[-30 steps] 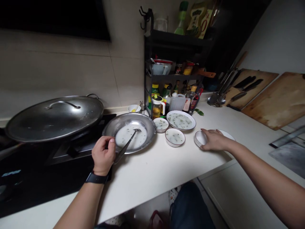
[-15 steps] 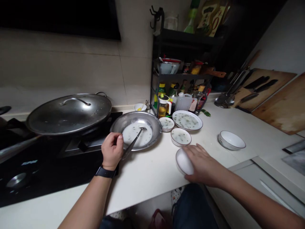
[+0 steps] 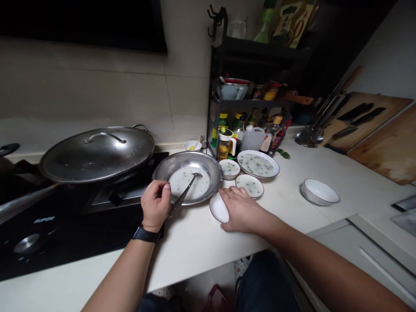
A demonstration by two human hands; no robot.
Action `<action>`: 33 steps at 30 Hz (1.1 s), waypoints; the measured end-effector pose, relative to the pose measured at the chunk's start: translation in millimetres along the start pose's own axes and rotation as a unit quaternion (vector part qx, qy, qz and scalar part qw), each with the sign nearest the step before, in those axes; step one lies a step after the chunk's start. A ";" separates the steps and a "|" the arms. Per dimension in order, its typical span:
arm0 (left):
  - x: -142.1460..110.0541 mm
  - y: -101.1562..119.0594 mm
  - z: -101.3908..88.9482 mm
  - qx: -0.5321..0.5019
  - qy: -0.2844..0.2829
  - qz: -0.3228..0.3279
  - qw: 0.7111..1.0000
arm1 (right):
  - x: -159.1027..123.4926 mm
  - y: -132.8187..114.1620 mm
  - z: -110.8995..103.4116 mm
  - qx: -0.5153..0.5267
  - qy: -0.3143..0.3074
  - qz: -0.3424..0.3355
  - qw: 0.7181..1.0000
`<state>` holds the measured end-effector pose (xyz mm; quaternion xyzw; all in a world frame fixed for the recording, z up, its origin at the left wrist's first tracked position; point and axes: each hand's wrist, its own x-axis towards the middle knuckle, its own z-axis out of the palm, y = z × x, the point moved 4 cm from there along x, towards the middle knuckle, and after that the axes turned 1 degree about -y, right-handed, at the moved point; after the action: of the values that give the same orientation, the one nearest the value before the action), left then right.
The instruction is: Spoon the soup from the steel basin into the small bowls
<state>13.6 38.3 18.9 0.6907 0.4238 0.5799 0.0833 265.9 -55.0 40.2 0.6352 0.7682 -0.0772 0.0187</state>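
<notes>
The right arm comes in from the bottom right corner and reaches to the left, and the left arm comes up from the bottom left with a black watch (image 3: 146, 234) on its wrist. Legs in dark blue pants (image 3: 266, 284) show below the two hands. The left hand (image 3: 156, 206) is curled up like a fist, with the thumb on top, and the spoon (image 3: 182, 198) has its long dark handle right next to it; I can't tell if they touch. The right hand (image 3: 242, 212) pinches a small bowl (image 3: 219, 209), with the fingers on the far side and the thumb on the near side. This bowl is white inside, with a thin dark rim, and it tips to the left. It is over the white counter (image 3: 191, 242), between the two hands. Past the fists, a big shiny metal bowl (image 3: 212, 171) has milky white soup with green bits, and the spoon's round end sits in it. Just past the right hand is a little soup bowl (image 3: 249, 186), then another soup bowl (image 3: 229, 168) and a wide soup plate (image 3: 258, 164). Well to the right of that hand is a spare white bowl (image 3: 320, 192). Far off to the left of the grip is a big round pan lid (image 3: 97, 156), and past the plate is a black rack (image 3: 260, 103) with bottles
</notes>
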 end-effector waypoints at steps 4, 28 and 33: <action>-0.5 -0.5 -0.2 -0.011 0.003 0.012 1.000 | 9.8 9.5 -1.7 -0.004 -0.002 0.016 1.000; -5.6 12.5 4.9 -0.041 -0.026 0.034 0.998 | 42.3 -111.0 2.2 -0.082 0.170 -0.193 0.963; -3.4 10.5 4.1 -0.031 -0.013 0.015 0.999 | 46.0 -72.0 -19.1 -0.068 0.206 -0.139 0.966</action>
<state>22.4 30.9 21.5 0.7018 0.3942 0.5846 0.1014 187.9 -20.5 60.0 0.5218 0.8396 0.1057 -0.1076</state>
